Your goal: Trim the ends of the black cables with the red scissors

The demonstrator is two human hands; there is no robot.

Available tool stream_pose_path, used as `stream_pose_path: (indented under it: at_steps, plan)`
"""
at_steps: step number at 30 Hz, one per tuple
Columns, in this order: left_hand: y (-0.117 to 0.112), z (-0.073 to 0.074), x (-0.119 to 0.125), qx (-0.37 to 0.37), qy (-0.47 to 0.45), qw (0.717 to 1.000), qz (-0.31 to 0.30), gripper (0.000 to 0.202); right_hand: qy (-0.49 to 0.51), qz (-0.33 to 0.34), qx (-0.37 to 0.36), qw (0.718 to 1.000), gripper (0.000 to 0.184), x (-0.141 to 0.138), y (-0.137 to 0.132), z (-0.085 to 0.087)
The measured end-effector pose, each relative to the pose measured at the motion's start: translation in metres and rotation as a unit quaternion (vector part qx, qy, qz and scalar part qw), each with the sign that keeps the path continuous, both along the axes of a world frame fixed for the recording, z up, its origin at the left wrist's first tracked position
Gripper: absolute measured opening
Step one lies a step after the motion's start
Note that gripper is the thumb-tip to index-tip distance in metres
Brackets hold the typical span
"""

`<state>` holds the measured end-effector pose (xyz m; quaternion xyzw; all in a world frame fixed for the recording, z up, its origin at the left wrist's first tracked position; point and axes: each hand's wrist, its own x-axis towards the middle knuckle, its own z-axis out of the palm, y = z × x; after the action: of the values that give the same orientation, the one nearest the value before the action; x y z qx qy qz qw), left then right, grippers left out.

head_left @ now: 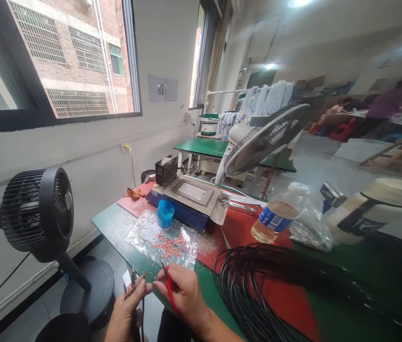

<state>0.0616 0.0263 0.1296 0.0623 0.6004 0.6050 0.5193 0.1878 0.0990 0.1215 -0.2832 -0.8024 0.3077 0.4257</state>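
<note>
My left hand (128, 306) is closed round a bunch of thin wires (132, 280) whose stripped ends stick up above my fingers. My right hand (181, 292) is closed on red tweezers (169, 285), its fingertips meeting those of my left hand at the wire ends. Both hands hover over the near edge of the green table (115, 223). Just beyond them lies a clear plastic bag (163, 237) strewn with small red parts.
A big coil of black cable (258, 280) lies to the right on a red mat (244, 228). A blue cup (165, 213), a solder pot (192, 197), a drink bottle (277, 213) and a jar (372, 211) stand behind. A black fan (39, 213) stands left of the table, a white fan (265, 135) behind.
</note>
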Motion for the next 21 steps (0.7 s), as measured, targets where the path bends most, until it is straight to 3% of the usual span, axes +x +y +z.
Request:
stream_pose_path:
  at_steps: [2, 4, 7, 11, 14, 16, 18, 21]
  plan:
    - [-0.002, 0.005, 0.0, 0.03, -0.033, 0.999, -0.009, 0.028, -0.015, 0.023, 0.155, 0.987, 0.015, 0.0, -0.003, 0.0]
    - [-0.005, 0.008, 0.0, 0.042, -0.065, 0.997, -0.015, 0.025, -0.037, 0.051, 0.265, 0.962, 0.016, 0.0, -0.008, 0.001]
    - [-0.008, 0.009, 0.003, 0.043, -0.127, 0.99, -0.04, 0.025, -0.083, 0.08, 0.347, 0.931, 0.018, 0.0, -0.014, 0.008]
    - [-0.007, 0.011, 0.006, 0.09, -0.223, 0.968, -0.072, 0.021, -0.103, 0.095, 0.393, 0.909, 0.021, 0.0, -0.019, 0.016]
    - [-0.006, 0.008, 0.004, 0.091, -0.22, 0.97, -0.041, 0.021, -0.088, 0.094, 0.375, 0.918, 0.019, 0.001, -0.018, 0.014]
    - [-0.008, -0.001, 0.0, 0.036, -0.178, 0.983, 0.004, 0.034, -0.048, 0.057, 0.333, 0.94, 0.017, 0.003, -0.013, 0.013]
    - [-0.013, -0.019, -0.006, -0.031, -0.153, 0.987, 0.039, 0.044, 0.002, -0.011, 0.239, 0.971, 0.016, 0.005, -0.002, 0.017]
    - [-0.027, -0.06, -0.012, -0.016, -0.145, 0.988, 0.059, 0.048, 0.067, -0.126, 0.017, 0.99, 0.018, 0.009, 0.024, 0.033]
